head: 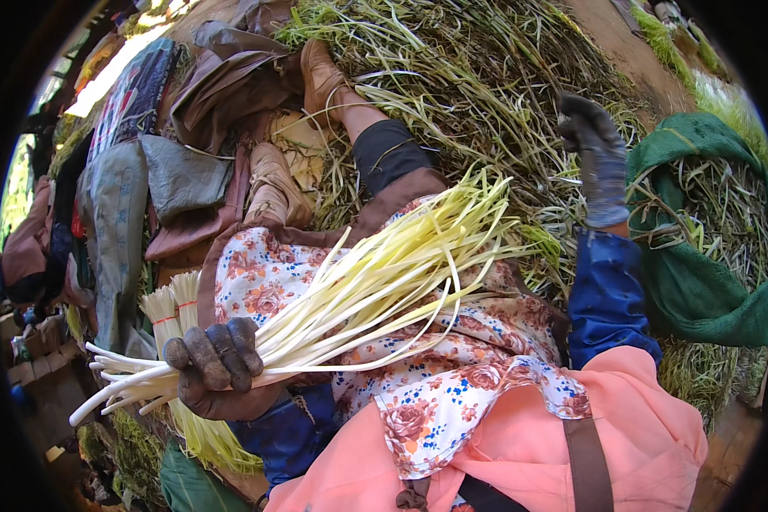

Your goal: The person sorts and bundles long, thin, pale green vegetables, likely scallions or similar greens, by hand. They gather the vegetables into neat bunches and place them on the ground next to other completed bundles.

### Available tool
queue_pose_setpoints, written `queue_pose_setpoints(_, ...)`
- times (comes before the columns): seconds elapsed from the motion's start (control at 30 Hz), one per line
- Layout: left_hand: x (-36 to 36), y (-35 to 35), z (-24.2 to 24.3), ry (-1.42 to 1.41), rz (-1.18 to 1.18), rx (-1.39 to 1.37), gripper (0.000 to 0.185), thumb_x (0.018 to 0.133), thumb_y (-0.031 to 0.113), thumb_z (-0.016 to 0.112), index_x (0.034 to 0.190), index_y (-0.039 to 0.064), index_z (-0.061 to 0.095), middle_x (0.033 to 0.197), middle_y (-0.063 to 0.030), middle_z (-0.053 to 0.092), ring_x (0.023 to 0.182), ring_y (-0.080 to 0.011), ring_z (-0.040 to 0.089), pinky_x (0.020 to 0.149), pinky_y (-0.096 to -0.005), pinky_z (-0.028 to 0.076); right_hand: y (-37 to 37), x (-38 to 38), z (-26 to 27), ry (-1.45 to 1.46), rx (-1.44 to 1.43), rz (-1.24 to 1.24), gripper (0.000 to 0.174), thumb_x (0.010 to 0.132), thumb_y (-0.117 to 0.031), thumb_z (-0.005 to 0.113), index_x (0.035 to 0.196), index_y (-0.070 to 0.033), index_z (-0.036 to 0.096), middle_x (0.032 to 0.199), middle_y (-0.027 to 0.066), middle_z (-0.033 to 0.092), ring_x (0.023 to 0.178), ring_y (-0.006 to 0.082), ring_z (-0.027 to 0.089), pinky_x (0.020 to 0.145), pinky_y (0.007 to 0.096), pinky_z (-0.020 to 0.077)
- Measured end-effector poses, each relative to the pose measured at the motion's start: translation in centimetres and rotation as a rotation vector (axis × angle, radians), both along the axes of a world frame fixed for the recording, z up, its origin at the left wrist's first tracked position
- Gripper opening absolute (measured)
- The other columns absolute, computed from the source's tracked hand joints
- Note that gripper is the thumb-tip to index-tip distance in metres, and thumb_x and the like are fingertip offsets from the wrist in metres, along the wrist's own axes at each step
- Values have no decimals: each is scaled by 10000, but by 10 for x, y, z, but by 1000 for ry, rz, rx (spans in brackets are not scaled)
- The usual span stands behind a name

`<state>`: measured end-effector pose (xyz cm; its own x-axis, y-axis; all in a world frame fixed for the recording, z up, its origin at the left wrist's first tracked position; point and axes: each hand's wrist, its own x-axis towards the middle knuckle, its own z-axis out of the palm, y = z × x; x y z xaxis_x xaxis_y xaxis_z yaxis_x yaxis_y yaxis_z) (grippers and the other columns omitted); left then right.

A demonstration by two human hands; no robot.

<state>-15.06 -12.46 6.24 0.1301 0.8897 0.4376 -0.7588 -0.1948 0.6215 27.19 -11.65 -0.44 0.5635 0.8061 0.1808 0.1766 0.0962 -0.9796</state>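
My left hand [217, 361], in a dark, soiled glove, is closed around the pale stem ends of a bunch of blanched chives [384, 288]. The yellow leaves fan out to the upper right across my floral apron [256, 269]. White stem tips stick out past my fist on the left. My right hand [590, 157], in a worn grey glove, is stretched out over the leaf pile at the right. Its fingers look curled, and whether anything is in them is hidden. Below and behind my left hand lie chive bundles [164, 318] tied with red bands.
A large heap of leaf trimmings [473, 83] spreads beyond my legs. To the right is a green mesh sack [697, 294] with trimmings at its opening. Grey woven sacks [115, 237] and brown cloth [230, 96] lie at left. Another person [29, 249] is at the far left.
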Motion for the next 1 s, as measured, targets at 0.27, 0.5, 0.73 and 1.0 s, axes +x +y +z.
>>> queue_pose_setpoints(0.27,-9,2,0,-25,68,9,217,859,141,436,1020,31,533,586,11,467,392,-67,402,510,-259,415,-84,71,-43,-860,-466,42,349,738,111,520,981,-112,633,914,53,598,782,133,557,685,242,474)
queue_pose_setpoints(0.5,-1,0,9,-2,222,-186,247,820,178,510,1006,19,541,870,-59,555,532,-76,421,557,-250,373,-57,-21,-12,-680,-185,637,469,664,133,494,1063,-94,591,1101,86,574,902,231,594,744,309,493)
queue_pose_setpoints(0.73,20,2,13,189,479,-184,261,788,188,551,1004,41,553,896,-70,571,620,-158,469,632,-279,396,-31,-76,17,-812,-624,1232,393,691,-24,570,1063,-149,595,1010,92,610,880,268,598,757,349,481)
queue_pose_setpoints(1.0,9,-2,12,-49,170,-205,208,849,191,514,1015,70,549,647,47,457,539,-56,420,602,-259,375,-36,-32,9,-846,-338,745,353,723,-114,606,1073,-121,568,968,124,597,840,301,591,740,354,487)
